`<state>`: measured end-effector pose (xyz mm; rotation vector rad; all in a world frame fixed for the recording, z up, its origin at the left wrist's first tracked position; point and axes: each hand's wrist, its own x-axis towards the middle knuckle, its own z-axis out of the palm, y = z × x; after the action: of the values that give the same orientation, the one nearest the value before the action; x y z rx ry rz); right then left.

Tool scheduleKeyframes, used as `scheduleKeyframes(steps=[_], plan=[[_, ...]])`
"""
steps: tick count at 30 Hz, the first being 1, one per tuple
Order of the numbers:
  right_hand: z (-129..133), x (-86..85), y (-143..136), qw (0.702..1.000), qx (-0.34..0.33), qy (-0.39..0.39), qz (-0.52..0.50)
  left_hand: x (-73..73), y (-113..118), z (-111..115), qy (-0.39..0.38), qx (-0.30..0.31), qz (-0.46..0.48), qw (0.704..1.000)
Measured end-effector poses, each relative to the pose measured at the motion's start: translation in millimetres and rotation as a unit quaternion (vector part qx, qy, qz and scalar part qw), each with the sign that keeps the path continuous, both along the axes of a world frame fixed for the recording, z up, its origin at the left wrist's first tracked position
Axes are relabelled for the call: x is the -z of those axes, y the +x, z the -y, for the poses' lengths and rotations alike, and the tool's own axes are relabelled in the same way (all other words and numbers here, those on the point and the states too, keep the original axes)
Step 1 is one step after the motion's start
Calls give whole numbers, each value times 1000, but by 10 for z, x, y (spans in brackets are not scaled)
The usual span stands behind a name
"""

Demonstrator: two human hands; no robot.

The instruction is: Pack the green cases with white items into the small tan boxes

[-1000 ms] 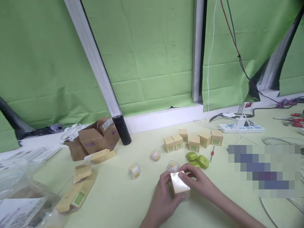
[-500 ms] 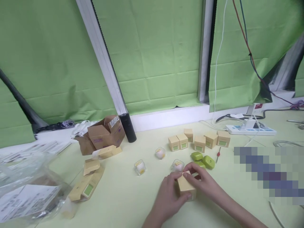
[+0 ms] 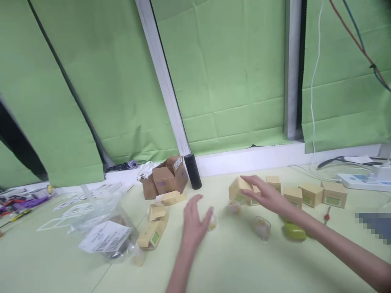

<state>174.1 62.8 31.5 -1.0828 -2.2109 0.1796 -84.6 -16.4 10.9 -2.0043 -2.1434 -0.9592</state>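
Observation:
My right hand (image 3: 267, 196) grips a small cream box (image 3: 240, 189) above the table, at the left end of the row of similar boxes (image 3: 334, 194). Nothing is in my left hand (image 3: 195, 221); its fingers are spread and curved over the table, partly covering a clear case (image 3: 212, 223). Another clear case (image 3: 234, 207) lies just under the held box, and a third (image 3: 262, 228) rests below my right wrist. A green case (image 3: 293, 231) sits beside my right forearm, which hides part of the green things there.
Opened cream packaging (image 3: 154, 232), a brown carton (image 3: 169, 179) and a black cylinder (image 3: 193, 171) stand left of centre. A plastic bag with a label (image 3: 105, 238) lies farther left. At the right are a red-handled tool (image 3: 327, 215) and a power strip (image 3: 363, 181).
My right hand has carried the box up and away toward the row. My left hand has let go of it and moved left with its fingers spread. The view has turned left.

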Motion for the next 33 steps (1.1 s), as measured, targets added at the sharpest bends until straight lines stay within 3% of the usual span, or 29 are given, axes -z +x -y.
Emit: scheduleKeyframes(steps=[3, 6, 8, 10, 15, 20, 25, 33], plan=[[-440, 34, -316, 999, 16, 26, 45, -147, -681, -136, -48, -111, -50, 991], [-707, 207, -487, 994, 13, 38, 106, -150, -1196, -172, -120, -204, -76, 969], [-780, 314, -502, 989, 12, 45, 138, -78, -1366, -160, -179, -231, -81, 953], [-784, 369, -468, 986, 10, 53, 159, 25, -1395, -144, -226, -233, -89, 942], [-591, 373, -439, 975, -68, 65, 201, 243, -1053, -146, -247, -211, -125, 938], [-376, 459, -603, 959, -122, 21, 255, 312, -529, -147, -231, -168, -121, 951], [-126, 465, -568, 959, -143, -21, 243, 294, -159, -168, -213, -95, -76, 969], [642, 415, -114, 971, -166, -71, 155, 145, 236, -103, -111, -15, -10, 994]])
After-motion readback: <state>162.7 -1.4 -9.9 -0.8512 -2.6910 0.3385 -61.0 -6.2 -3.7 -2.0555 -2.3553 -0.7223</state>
